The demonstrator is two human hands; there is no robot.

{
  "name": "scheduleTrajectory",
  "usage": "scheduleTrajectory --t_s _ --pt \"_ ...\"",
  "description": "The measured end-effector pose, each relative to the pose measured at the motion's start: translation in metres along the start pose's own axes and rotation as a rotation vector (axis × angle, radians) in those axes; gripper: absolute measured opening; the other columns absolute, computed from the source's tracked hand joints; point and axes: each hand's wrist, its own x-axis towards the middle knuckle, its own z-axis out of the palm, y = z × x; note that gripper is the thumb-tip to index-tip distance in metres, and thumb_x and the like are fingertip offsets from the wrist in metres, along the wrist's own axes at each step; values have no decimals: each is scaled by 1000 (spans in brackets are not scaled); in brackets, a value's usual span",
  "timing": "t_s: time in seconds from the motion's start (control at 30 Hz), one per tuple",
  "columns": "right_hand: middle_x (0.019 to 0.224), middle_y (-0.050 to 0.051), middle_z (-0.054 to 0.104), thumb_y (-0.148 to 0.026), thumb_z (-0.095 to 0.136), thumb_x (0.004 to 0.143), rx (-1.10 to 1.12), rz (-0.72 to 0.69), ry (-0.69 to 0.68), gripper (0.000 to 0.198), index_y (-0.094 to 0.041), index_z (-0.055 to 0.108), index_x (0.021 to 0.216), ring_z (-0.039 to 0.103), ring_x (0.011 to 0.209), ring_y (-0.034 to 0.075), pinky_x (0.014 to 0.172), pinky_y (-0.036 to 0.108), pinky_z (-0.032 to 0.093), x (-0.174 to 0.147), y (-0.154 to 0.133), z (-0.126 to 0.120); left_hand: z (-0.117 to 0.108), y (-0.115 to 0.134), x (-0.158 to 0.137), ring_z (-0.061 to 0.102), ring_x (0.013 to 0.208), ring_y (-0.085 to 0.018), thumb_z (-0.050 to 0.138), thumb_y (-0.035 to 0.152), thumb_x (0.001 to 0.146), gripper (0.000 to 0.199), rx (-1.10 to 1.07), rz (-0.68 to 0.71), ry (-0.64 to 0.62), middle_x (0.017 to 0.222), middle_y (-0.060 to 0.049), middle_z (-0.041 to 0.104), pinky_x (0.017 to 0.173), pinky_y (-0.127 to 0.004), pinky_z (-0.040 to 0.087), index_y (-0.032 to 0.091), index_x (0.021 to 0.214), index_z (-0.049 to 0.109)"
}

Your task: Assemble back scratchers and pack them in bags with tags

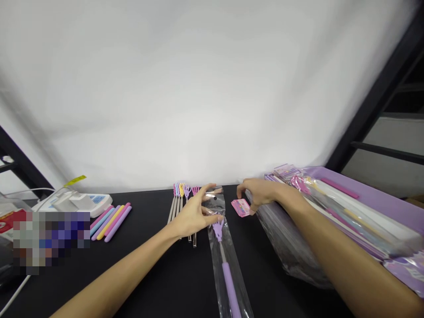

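Note:
A purple back scratcher (228,282) with a small claw-shaped head lies inside a long clear plastic bag (212,265) on the black table. My left hand (195,214) reaches over the top of this bag, thumb and fingers spread apart, with the thumb tip touching the plastic near the claw. To the right, a small stack of pink printed cards (240,207) lies flat. My right hand (261,192) arches over the cards with its fingers curved and apart; the thumb tip is at their right edge. More back scratchers (175,207) with metal rods lie partly behind my left hand.
A pile of clear bags (288,243) lies under my right forearm. Beside it, a purple bin (371,194) holds packed back scratchers. Coloured handle tubes (114,221) lie at left, near a white power strip (96,201) with cables. A white wall stands behind the table.

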Motion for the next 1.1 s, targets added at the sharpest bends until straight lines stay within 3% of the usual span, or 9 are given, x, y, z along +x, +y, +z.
scheduleTrajectory --t_s 0.33,0.47,0.6,0.77,0.93,1.1 --pt "104 6 64 -38 85 42 13 25 2 62 -22 65 98 59 93 28 68 30 41 0 1 2 0 -2 0 64 67 -8 75 25 77 79 16 11 2 152 -16 39 64 -29 54 30 144 33" --pt "97 5 62 -37 84 43 16 5 33 56 -21 58 90 57 86 24 64 29 39 2 3 4 0 -1 -1 65 66 -9 73 24 77 79 1 12 -17 153 -18 37 59 -26 52 31 144 32" --pt "82 1 59 -42 80 54 107 -88 33 41 -21 53 77 54 77 20 62 28 36 -2 3 1 0 0 -2 64 65 -8 73 24 78 77 4 6 -23 153 -16 37 59 -26 52 32 143 32" --pt "78 1 66 -42 74 67 452 -291 -75 28 -19 62 77 58 76 19 70 29 41 -28 -15 -22 0 -1 -2 64 66 -8 74 26 77 78 19 9 -20 151 -16 40 66 -29 55 30 143 33" --pt "82 3 69 -53 66 77 622 -412 154 37 -17 70 86 59 79 19 72 31 43 -39 -35 -34 1 0 -2 60 60 -5 71 22 79 78 -25 49 -63 151 -17 39 60 -26 52 32 145 31" --pt "82 5 68 -48 63 80 612 -379 400 33 -16 67 87 60 80 20 72 31 45 -23 -44 -24 3 1 -2 60 59 -6 72 22 79 88 -43 68 -51 148 -19 43 56 -25 51 36 150 21"
